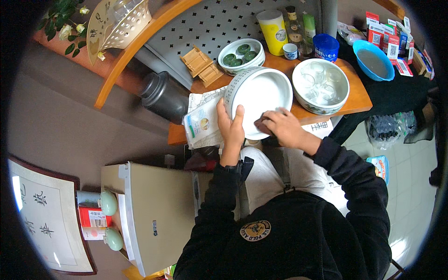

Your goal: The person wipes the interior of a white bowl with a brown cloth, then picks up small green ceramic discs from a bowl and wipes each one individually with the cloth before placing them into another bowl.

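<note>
A round white ceramic bowl with dark characters on its outer wall is tilted so that its inside faces me. My left hand grips its left side, the thumb near the rim. In my right hand is a dark brown cloth, pressed on the bowl's lower right rim and inner wall. A second ceramic bowl, holding several clear glass cups, stands to the right. Behind, another bowl contains several dark green round pieces.
Wooden racks, a yellow cup, a glass bottle and a blue tub stand on the wooden table. A black canister is at left. A blue basin of cloudy liquid sits at right.
</note>
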`<state>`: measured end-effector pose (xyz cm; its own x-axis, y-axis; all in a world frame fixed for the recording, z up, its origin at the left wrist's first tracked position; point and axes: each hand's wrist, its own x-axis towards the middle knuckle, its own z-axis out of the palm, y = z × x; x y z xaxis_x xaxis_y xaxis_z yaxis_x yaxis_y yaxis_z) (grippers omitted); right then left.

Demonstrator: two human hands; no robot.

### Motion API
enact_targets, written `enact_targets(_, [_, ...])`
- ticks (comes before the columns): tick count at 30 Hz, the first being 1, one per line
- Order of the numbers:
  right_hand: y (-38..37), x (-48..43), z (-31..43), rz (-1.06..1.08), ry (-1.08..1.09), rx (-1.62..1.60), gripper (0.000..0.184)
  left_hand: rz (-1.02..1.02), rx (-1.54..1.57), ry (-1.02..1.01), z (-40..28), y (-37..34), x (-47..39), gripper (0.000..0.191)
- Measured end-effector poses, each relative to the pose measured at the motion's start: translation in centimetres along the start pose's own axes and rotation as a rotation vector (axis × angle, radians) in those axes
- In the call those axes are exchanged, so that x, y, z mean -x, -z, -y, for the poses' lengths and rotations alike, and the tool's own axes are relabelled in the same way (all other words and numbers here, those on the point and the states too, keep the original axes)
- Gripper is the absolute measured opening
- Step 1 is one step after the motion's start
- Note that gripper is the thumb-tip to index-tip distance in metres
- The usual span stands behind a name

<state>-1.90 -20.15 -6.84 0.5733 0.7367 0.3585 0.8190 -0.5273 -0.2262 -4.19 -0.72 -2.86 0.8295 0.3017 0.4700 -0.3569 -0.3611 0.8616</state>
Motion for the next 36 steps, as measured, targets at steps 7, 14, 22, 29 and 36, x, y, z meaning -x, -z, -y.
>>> enact_targets(7, [1.2, -0.9, -1.4, 0.095, 0.099, 0.818, 0.038, -0.029, -0.011, -0.035, 0.6, -0.1, -0.1, 0.065])
enact_targets(14, [2.6, -0.9, -3.2, -0.008, 0.115, 1.059, 0.046, 0.002, 0.002, -0.088, 1.2, 0.0, 0.2, 0.065])
enact_targets(22, [2.7, -1.7, -3.7, 0.152, 0.121, 1.066, 0.043, -0.010, -0.046, -0.118, 0.3, -0.5, 0.2, 0.065])
enact_targets(29, [0.8, -0.6, -2.8, 0.078, 0.102, 0.776, 0.040, 0.006, 0.041, -0.114, 0.5, -0.6, 0.2, 0.065])
enact_targets(36, [-1.2, -0.1, 0.6, 0.069, -0.010, 0.128, 0.040, 0.020, 0.051, -0.162, 0.7, -0.9, 0.4, 0.064])
